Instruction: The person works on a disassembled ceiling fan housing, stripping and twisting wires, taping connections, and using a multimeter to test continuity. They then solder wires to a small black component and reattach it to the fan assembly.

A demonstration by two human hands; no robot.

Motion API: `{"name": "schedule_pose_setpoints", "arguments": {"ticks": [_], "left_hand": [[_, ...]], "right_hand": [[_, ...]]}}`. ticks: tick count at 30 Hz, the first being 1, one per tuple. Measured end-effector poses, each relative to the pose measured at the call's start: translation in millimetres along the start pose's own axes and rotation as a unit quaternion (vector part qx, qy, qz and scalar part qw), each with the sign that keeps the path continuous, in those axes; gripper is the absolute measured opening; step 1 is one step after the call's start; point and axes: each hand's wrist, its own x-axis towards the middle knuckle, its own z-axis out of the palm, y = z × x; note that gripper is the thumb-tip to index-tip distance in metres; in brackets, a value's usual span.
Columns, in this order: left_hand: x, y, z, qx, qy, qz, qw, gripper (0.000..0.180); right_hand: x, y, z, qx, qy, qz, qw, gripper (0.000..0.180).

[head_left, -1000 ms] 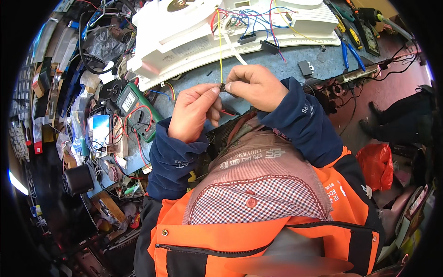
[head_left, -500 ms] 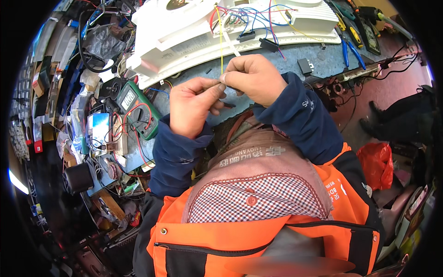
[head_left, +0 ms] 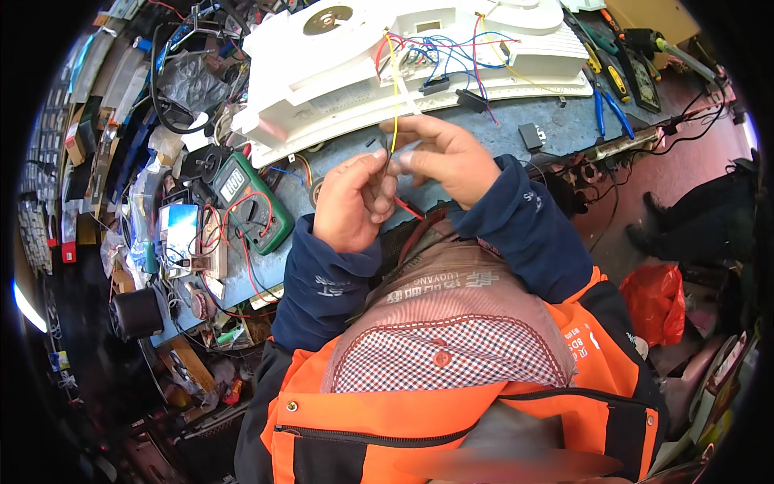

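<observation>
A yellow wire (head_left: 394, 101) hangs from the white plastic appliance housing (head_left: 339, 101) down to my hands. My left hand (head_left: 351, 202) is closed, thumb and fingertips pinching the wire's lower end. On the other side of the wire, my right hand (head_left: 455, 161) has its thumb and fingers apart, with nothing gripped between them. Its fingertips are beside the wire; whether they touch it I cannot tell. Blue wires (head_left: 451, 60) and several red ones lie tangled on the housing. A thin red piece (head_left: 409, 208) shows just below my hands, partly hidden.
A green multimeter (head_left: 254, 202) with red leads lies left of my hands on the blue bench (head_left: 322, 149). Blue-handled pliers (head_left: 610, 113) and other tools are at the right. A small black box-shaped part (head_left: 530, 135) sits near the bench edge. Clutter fills the left side.
My right hand has loosened its pinch and spread its fingers. My left hand has shifted slightly down and right, still at the wire. The view has shifted a little.
</observation>
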Motion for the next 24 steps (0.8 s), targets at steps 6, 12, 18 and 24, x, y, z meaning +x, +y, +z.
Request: {"name": "schedule_pose_setpoints", "arguments": {"ticks": [6,12,18,24], "left_hand": [[13.0,14.1,-16.3,-0.018,-0.046,-0.110,0.993,0.022],[-0.9,14.9,-5.7,0.141,-0.045,0.014,0.989,0.022],[-16.1,22.6,8.8,0.399,-0.042,0.108,0.910,0.024],[-5.7,2.1,10.7,0.406,0.050,0.254,0.876,0.014]], "right_hand": [[14.6,17.5,-12.6,-0.039,-0.070,-0.101,0.992,0.030],[-2.6,-2.6,-5.6,-0.128,0.003,-0.051,0.990,0.016],[-12.2,-16.0,-4.3,-0.147,0.014,-0.062,0.987,0.015],[-10.9,-18.6,5.7,-0.242,0.099,-0.157,0.952,0.013]]}}
